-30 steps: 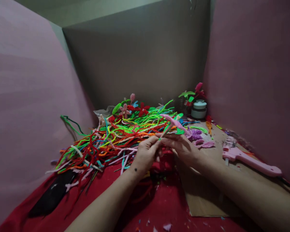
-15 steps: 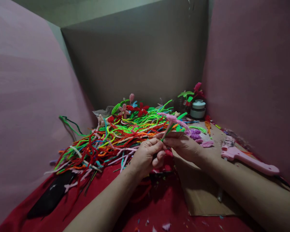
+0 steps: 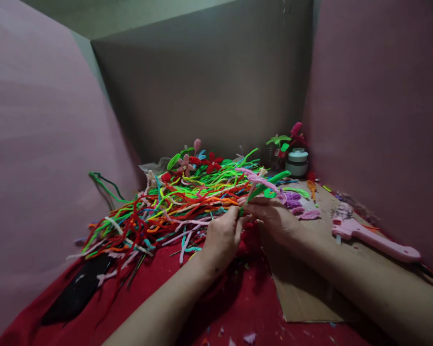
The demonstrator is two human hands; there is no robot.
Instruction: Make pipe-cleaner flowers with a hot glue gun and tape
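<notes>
This was a small handicraft workstation, probably set up at home, boxed in by plain boards on three sides. A red cloth covered the surface, and a heap of pipe cleaners in many colours filled its far left part. Finished chenille flowers stood at the far edge, a pink glue gun lay by the right edge on a cardboard sheet, and a small lidded jar sat in the far right corner
</notes>
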